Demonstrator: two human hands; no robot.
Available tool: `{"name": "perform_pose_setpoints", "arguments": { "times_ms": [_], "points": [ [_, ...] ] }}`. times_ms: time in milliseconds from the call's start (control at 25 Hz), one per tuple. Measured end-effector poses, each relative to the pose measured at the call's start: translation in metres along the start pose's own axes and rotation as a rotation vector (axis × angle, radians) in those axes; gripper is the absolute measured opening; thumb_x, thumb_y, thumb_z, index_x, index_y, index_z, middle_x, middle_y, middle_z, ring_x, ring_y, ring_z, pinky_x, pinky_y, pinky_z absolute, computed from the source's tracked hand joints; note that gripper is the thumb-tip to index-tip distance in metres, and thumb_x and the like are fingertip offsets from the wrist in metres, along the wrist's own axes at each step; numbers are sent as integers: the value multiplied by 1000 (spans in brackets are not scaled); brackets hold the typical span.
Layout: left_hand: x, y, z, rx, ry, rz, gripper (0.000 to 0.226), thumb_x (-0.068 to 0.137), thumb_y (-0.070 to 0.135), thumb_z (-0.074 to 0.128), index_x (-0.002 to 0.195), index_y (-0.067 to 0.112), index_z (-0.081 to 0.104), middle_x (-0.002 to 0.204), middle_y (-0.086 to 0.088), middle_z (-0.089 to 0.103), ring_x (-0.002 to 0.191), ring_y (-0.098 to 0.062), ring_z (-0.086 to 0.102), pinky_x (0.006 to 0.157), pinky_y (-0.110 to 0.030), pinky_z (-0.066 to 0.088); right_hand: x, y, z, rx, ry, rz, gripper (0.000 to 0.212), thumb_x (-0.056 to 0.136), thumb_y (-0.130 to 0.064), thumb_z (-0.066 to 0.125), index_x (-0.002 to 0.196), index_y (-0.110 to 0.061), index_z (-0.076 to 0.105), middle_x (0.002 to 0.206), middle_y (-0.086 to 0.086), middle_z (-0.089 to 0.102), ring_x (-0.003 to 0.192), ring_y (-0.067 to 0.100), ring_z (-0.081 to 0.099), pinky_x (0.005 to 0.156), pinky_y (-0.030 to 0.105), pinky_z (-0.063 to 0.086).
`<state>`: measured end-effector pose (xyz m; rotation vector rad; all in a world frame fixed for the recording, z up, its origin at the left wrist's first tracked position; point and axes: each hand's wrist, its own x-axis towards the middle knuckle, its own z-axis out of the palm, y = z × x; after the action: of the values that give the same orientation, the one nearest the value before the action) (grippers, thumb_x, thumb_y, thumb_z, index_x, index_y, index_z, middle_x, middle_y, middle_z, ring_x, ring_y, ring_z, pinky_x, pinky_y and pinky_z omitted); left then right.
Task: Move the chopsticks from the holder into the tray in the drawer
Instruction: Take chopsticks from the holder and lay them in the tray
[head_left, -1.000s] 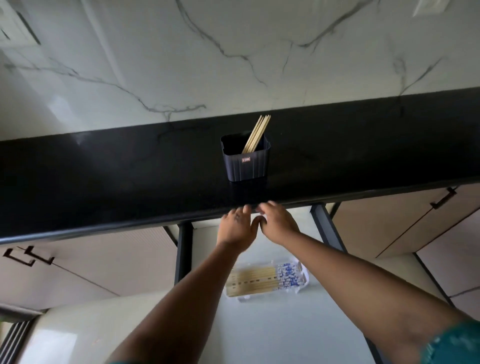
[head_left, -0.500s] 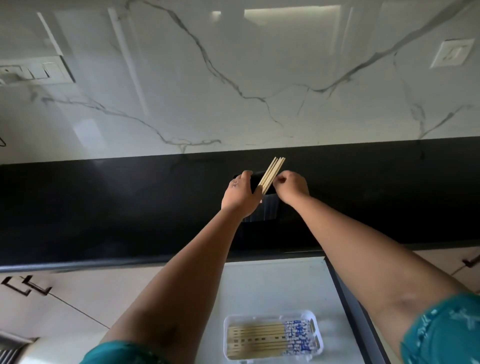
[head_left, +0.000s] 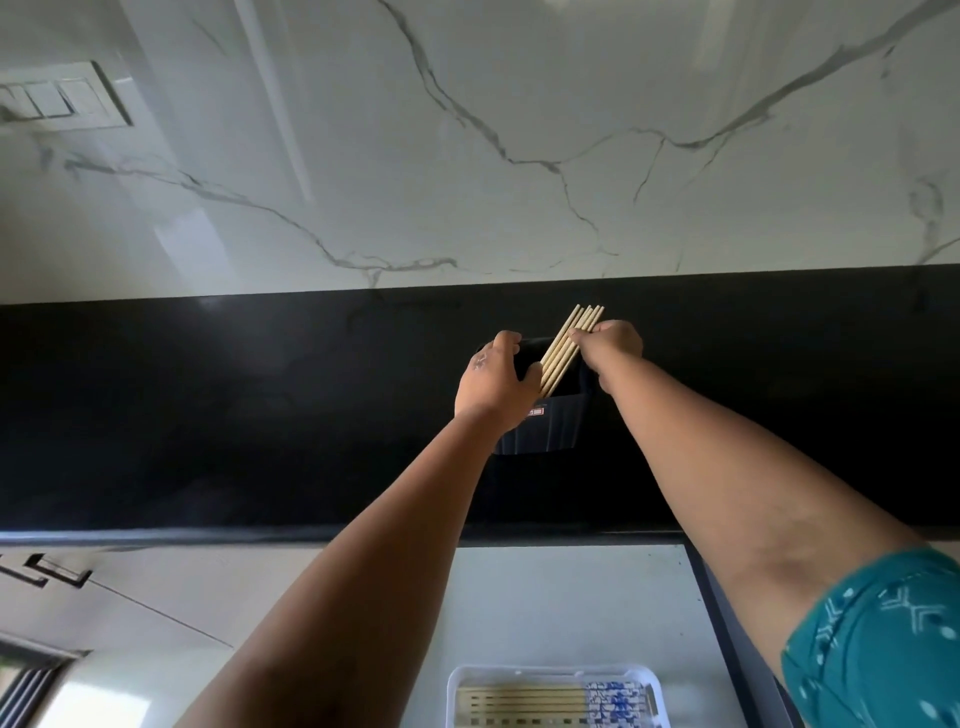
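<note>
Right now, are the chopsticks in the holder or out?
Still in: the chopsticks lean with lower ends inside the holder. Right hand pinches them; left hand grips the holder.

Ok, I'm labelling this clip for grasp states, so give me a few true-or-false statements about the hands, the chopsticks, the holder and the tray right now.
1. The right hand pinches the bundle of pale wooden chopsticks near its top. True.
2. The left hand rests flat on the black stone counter. False: it grips the dark ribbed plastic holder.
3. The bundle is fully out of the holder. False: its lower ends are still inside.
4. The clear plastic tray in the open drawer already holds chopsticks. True.
5. The holder stands inside the drawer. False: it stands on the counter.
</note>
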<state>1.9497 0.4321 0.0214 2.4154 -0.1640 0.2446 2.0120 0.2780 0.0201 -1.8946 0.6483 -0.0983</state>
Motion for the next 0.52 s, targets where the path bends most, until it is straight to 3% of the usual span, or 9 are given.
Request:
{"name": "perform_pose_setpoints", "arguments": {
  "times_ms": [160,280,360,520],
  "points": [
    [-2,4,-1,8,-9,0,47,91,26,54,135,16,45,129,-3,58,119,-21,53,88,-28,44,-4,-7,-9,-22,-8,-18,41,85,-26,72,119,-6,61,117,11,65,106,26,62,74,28,45],
    [-6,8,-4,-21,2,-12,46,91,26,55,135,15,45,128,-4,58,119,-21,52,90,-28,43,-16,-16,-20,-73,5,-115,30,87,-24,69,110,-5,66,104,6,67,87,17,60,71,26,47],
    [-11,14,-7,-34,-1,-17,48,91,26,55,137,13,44,129,-6,58,122,-22,51,93,-29,43,-31,-30,-30,-96,48,-248,21,87,-25,69,97,-6,69,93,5,69,77,15,62,63,23,47],
    [-26,49,-18,-67,5,-13,68,91,36,56,148,11,28,147,-10,42,136,-27,38,108,-37,35,-90,-74,-53,-223,236,-701,19,86,-28,68,80,-9,69,77,3,71,70,19,66,58,24,47]
  ]
}}
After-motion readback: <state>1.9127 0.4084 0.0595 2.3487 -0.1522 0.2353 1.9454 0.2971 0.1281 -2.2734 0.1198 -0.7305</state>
